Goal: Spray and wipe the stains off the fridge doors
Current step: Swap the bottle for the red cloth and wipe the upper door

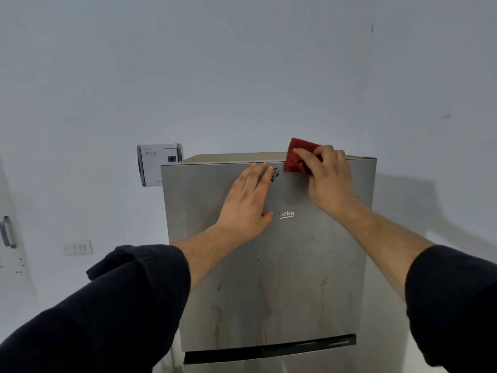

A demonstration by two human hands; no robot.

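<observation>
Your red pad sits at the top edge of the upper fridge door, right of centre. Its long side runs roughly up and down, and its upper corner pokes above the door's top edge. Your right hand grips it with bent fingers and presses it against the steel. Just left of the pad is a small dark stain, lying between the pad and your left fingertips.

Your left hand lies flat on the door with its fingers straight and together, pointing up toward the top edge. It holds nothing, and its thumb rests beside the beko logo.

The door stands upright and faces you. Brown drip streaks run down its lower half. Below it are a dark handle strip and the top of the lower door.

On the white wall behind, a grey box is mounted left of the fridge top. A wall switch sits lower down, and a cabinet handle is at the far left.
</observation>
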